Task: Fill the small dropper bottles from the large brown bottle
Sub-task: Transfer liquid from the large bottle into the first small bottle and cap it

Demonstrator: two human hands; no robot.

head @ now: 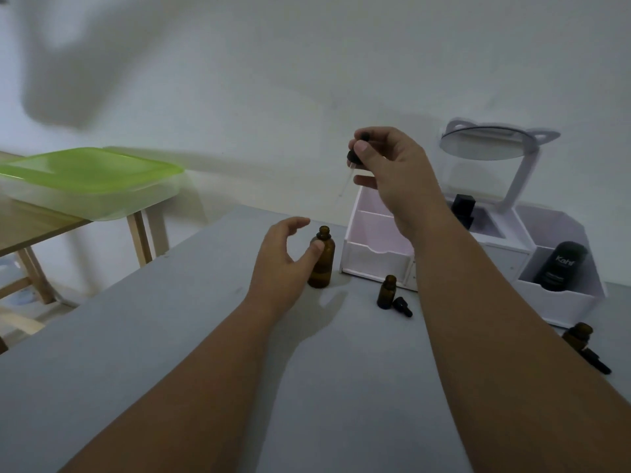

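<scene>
At the far left, a clear box with a green lid point(92, 175) sits on a wooden table point(27, 227) next to the grey counter point(170, 336). The left hand point(283, 264) hovers low over the counter with its fingers loosely curved and apart, gripping nothing; only the thumb tip touches the shoulder of the large brown bottle point(322, 264). That bottle stands upright and uncapped near the counter's back edge, just left of a white organizer point(375, 257).

Above it, the right hand point(392, 172) is raised and pinches a dropper point(353, 157) by its black bulb and collar, with the glass tube pointing down and slightly left. In front of the organizer stands a small brown bottle point(386, 292), open, with a black dropper cap point(402, 306) lying just beside it.

Further right, a round mirror point(485, 145) tilts above the organizer, and a black tube point(560, 266) rests in one of its compartments. Near the right edge, partly hidden by the right forearm, is a second small bottle point(579, 336) with a second cap point(597, 361) lying next to it.
</scene>
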